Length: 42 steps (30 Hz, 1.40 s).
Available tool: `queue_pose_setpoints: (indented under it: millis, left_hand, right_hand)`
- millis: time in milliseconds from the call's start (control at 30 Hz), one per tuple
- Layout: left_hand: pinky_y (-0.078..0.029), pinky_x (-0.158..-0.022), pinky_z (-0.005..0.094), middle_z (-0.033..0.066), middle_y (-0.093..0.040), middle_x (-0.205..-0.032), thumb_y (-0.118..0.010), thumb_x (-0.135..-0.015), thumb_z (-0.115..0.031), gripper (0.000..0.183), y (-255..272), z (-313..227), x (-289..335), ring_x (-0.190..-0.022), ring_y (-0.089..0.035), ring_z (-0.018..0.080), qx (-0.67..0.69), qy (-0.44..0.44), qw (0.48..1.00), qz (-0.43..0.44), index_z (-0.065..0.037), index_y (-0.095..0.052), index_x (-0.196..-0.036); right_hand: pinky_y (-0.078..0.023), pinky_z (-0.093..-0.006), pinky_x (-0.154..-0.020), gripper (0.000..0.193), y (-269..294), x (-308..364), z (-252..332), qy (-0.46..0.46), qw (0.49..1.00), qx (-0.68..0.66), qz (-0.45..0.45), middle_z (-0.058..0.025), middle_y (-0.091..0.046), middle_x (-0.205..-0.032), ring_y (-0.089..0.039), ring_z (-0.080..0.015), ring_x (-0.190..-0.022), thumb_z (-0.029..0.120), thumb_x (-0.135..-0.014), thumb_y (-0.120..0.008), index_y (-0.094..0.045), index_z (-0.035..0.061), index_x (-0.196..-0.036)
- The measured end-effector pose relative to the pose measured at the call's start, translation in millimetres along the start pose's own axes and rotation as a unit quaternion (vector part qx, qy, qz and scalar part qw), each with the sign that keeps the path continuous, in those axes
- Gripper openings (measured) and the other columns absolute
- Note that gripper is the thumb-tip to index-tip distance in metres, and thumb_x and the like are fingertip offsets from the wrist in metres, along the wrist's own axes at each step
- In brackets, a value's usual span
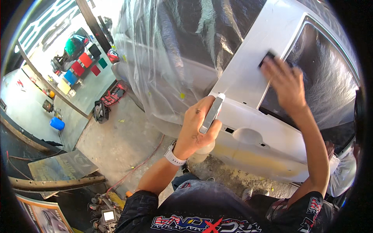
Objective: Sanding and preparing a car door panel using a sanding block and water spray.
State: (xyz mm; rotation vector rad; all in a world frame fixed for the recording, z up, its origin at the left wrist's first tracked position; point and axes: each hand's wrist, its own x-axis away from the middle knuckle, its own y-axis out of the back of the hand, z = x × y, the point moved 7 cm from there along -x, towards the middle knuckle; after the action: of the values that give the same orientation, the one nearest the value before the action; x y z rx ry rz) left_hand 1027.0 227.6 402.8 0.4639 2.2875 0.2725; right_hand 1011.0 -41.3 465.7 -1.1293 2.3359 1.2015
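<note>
Left hand (199,123): your fingers were curled round the bottle (212,114), nozzle up. Right hand (287,85): blurred; you had fingertips at the black pad (267,59) on the pillar (248,64), but pinch or spread couldn't be told. Risk: had spray left the pillar slick, the pad might have skidded, snagging the window film (330,106).

- Across the dark shirt (194,207), on my side of the silver car door (254,122), I see big slanted lettering in white, blue and red.
- The shirt's right sleeve (313,207), near that door, carries red-and-white lettering.
- Well left of the door, an orange-bordered poster (47,219) bears pale lettering.
- The yellow-and-dark board (62,167), also left of the door, has lettering too blurred for me.
</note>
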Motion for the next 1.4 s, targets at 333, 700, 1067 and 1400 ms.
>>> queue_pose_setpoints:
  millis: [333,700,1067,1400]
  left_hand:
    - [-0.044,-0.068,0.0299,0.0079,-0.058,-0.082,-0.056,-0.076,0.001,0.024,-2.9,8.9,18.4,-0.072,-0.054,0.0168,0.107,0.002,0.992,-0.065,0.0,-0.061,-0.099]
    - [-0.051,-0.087,0.0326,0.0127,-0.063,-0.115,-0.06,-0.078,0.005,0.055,8.6,79.2,39.9,-0.097,-0.064,0.0248,0.068,0.13,0.985,-0.087,0.003,-0.06,-0.133]
    - [-0.05,-0.086,0.0301,0.0105,-0.065,-0.115,-0.061,-0.078,-0.001,0.058,10.4,89.5,45.2,-0.097,-0.063,0.02,0.103,0.2,0.974,-0.035,0.002,-0.06,-0.135]
    - [-0.051,-0.087,0.0306,0.0109,-0.067,-0.117,-0.059,-0.076,0.0,0.061,17.4,98.2,55.0,-0.096,-0.064,0.0211,0.111,0.205,0.972,-0.037,0.002,-0.06,-0.137]
  right_hand:
    - [-0.039,-0.0447,-0.108,0.056,-24.7,20.9,64.0,0.096,0.994,-0.04,0.015,0.0028,-0.053,-0.162,-0.046,-0.0189,-0.15,0.016,-0.091,-0.06,-0.064,0.0201,-0.147]
    - [-0.038,-0.0462,-0.111,0.055,-51.5,-0.9,142.0,0.135,0.991,0.003,-0.012,0.0021,-0.051,-0.162,-0.044,-0.0203,-0.151,0.021,-0.096,-0.055,-0.06,0.0187,-0.15]
    - [-0.042,-0.0441,-0.099,0.051,-31.3,-39.9,79.3,-0.01,0.999,-0.003,0.035,0.001,-0.051,-0.163,-0.049,-0.022,-0.147,0.014,-0.093,-0.058,-0.065,0.019,-0.144]
    - [-0.034,-0.047,-0.113,0.045,-31.8,8.6,123.3,0.141,0.989,-0.043,-0.013,0.0001,-0.054,-0.16,-0.046,-0.0216,-0.15,0.017,-0.097,-0.055,-0.069,0.0144,-0.139]
